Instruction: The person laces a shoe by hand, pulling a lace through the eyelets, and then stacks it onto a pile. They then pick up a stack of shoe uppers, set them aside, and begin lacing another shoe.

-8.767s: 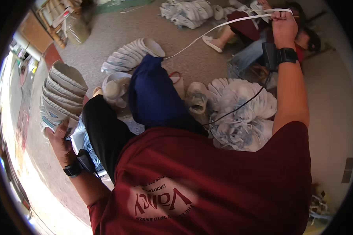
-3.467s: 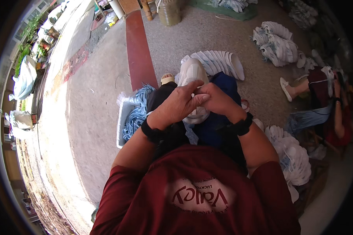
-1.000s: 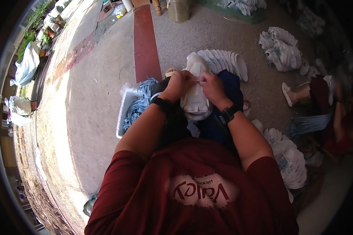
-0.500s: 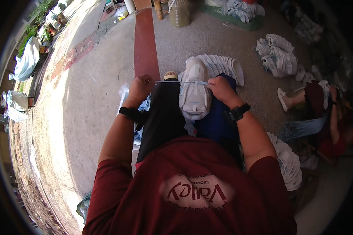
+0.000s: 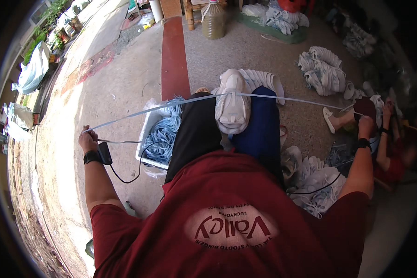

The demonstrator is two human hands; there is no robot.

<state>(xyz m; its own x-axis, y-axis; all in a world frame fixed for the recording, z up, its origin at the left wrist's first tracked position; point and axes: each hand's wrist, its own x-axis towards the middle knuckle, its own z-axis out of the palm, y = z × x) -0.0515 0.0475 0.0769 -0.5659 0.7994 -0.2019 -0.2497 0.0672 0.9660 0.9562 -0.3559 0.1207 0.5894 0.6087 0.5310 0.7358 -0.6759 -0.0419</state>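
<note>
A white sneaker upper (image 5: 233, 109) rests upside-up between my knees, toe toward me. From its eyelets a pale blue shoelace (image 5: 148, 111) runs out to both sides in two long, taut lengths. Far out on the left, my left hand (image 5: 88, 140) is closed on one end of the lace, and a loose tail hangs from it. At the far right, my right hand (image 5: 366, 126) is closed in a fist; the other length runs toward it, its very end hard to see. Both wrists wear black bands with cables.
A white crate (image 5: 154, 163) of blue laces (image 5: 163, 132) stands beside my left leg. Stacked white shoes (image 5: 268, 79) lie beyond my knees, with more piles (image 5: 322, 69) at right. Another person (image 5: 391, 153) sits close to my right hand. A large jug (image 5: 213, 21) stands ahead.
My hands have spread from close beside the shoe out to far left and far right, drawing the lace into long lengths. The lace crate has come into fuller view.
</note>
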